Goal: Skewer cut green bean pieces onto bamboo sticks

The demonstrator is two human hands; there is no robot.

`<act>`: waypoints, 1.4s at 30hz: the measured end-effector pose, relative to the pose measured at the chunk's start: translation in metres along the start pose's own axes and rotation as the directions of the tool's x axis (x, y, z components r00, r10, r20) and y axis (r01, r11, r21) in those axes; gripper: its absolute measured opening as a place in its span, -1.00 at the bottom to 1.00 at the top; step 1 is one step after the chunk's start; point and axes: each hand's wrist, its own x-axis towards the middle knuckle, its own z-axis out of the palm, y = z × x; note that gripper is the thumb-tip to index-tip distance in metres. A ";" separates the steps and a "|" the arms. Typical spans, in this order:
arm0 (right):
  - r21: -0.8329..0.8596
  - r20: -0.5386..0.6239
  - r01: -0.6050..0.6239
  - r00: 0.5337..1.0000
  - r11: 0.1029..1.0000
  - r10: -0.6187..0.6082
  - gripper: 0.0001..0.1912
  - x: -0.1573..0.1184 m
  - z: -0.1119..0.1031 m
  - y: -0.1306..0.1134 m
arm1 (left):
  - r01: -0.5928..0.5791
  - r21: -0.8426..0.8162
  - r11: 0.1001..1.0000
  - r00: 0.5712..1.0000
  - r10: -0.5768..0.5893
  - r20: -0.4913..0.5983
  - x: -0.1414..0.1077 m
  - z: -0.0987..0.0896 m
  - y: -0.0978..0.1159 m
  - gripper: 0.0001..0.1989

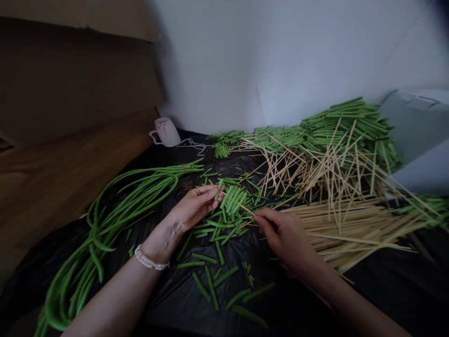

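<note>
My right hand [280,234] is closed round a thin wooden skewer [248,210], which points up and to the left. Several short green bean pieces [234,200] sit side by side across the skewer near its tip. Between the thumb and fingers of my left hand [199,201] is one cut bean piece [219,189], at the tip end of the skewer. A pearl bracelet circles my left wrist. Beneath both hands, loose cut bean pieces [213,278] lie scattered on black plastic sheeting [157,290].
Long uncut beans [84,262] lie in a looped bundle at left. Bare skewers [351,234] are heaped at right. Behind them, filled bean skewers [347,121] are piled against the pale wall [224,65]. A white mug [167,133] stands at the back left, beside a thin string [196,146].
</note>
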 end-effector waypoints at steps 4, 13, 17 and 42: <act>-0.005 -0.008 -0.001 1.000 1.000 0.001 -0.78 0.000 0.000 0.000 | -0.009 0.012 1.000 1.000 0.009 -0.002 0.000 0.000 0.000 -0.79; -0.025 -0.001 0.002 1.000 1.000 -0.002 -0.78 0.000 0.001 -0.001 | -0.032 0.067 0.997 0.999 0.032 -0.006 0.000 0.002 -0.003 -0.79; -0.068 -0.001 0.010 1.000 0.998 -0.010 -0.76 -0.002 0.005 0.001 | -0.027 0.106 0.994 0.999 0.030 -0.027 0.000 0.004 -0.005 -0.78; -0.123 -0.014 0.035 0.999 0.992 -0.037 -0.75 -0.005 0.006 0.002 | -0.134 0.314 0.940 0.977 0.178 -0.118 -0.001 0.008 -0.012 -0.74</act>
